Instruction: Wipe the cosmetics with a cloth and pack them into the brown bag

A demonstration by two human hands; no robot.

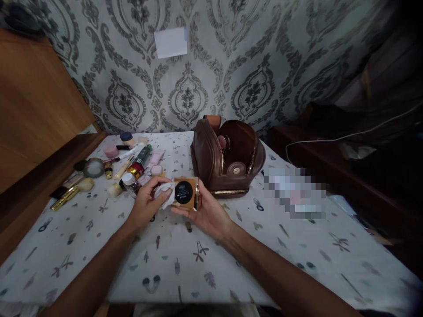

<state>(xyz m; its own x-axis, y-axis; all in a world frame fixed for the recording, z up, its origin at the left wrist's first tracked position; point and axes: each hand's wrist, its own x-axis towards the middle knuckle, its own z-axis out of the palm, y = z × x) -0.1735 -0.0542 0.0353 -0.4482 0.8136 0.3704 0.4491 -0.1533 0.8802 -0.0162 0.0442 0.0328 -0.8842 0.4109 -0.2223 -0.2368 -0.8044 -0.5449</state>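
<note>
My right hand (211, 213) grips a square gold compact (185, 193) with a round black label, held above the patterned cloth. Pinched in my left hand (148, 200) is a crumpled white wipe (165, 193), pressed against the compact's left edge. Just behind my right hand stands a brown leather bag (211, 154), its zipped top wide apart. Inside it, a small pinkish round item (222, 141) shows; the rest of the inside is dark. Close beyond my left hand lie a jar with a white lid (128, 179) and a dark green tube (143, 155).
Makeup items spread over the left of the table (178, 255), among them a pink sponge (111, 152), gold tubes (66, 197) and a round glass-like compact (94, 167). A blurred-out flat item (294, 191) lies at the right. A wooden panel (42, 88) borders the left side.
</note>
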